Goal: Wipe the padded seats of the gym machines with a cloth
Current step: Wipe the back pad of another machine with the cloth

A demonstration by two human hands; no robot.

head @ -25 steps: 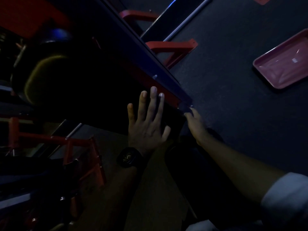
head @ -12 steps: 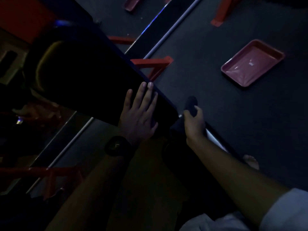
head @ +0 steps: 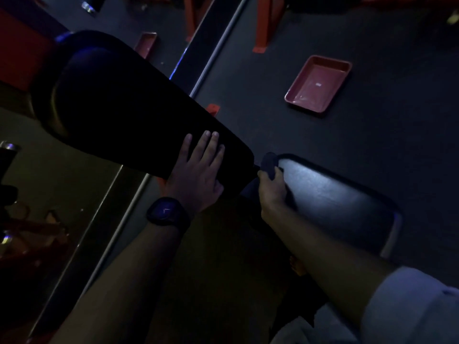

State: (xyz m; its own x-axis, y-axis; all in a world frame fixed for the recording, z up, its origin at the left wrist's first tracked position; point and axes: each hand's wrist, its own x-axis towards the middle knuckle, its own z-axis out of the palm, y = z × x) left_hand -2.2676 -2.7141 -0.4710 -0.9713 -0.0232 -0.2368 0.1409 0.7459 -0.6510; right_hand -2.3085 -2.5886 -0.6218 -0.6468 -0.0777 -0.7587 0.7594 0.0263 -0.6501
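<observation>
With left hand (head: 196, 170) flat on black backrest pad (head: 124, 108), right hand (head: 270, 192) clutching dark cloth (head: 269, 162), I judged black padded seat (head: 335, 194) needed firm strokes.

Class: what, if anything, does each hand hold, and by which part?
The right hand grips a dark bunched cloth round its middle. The left hand holds nothing; it rests flat on the black padded backrest.

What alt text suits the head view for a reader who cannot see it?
In dim light, the person's right hand grips a dark cloth at the end of a black padded seat, while the left hand, a watch on its wrist, lies flat on a long black back pad. A red tray sits on the floor.
</observation>
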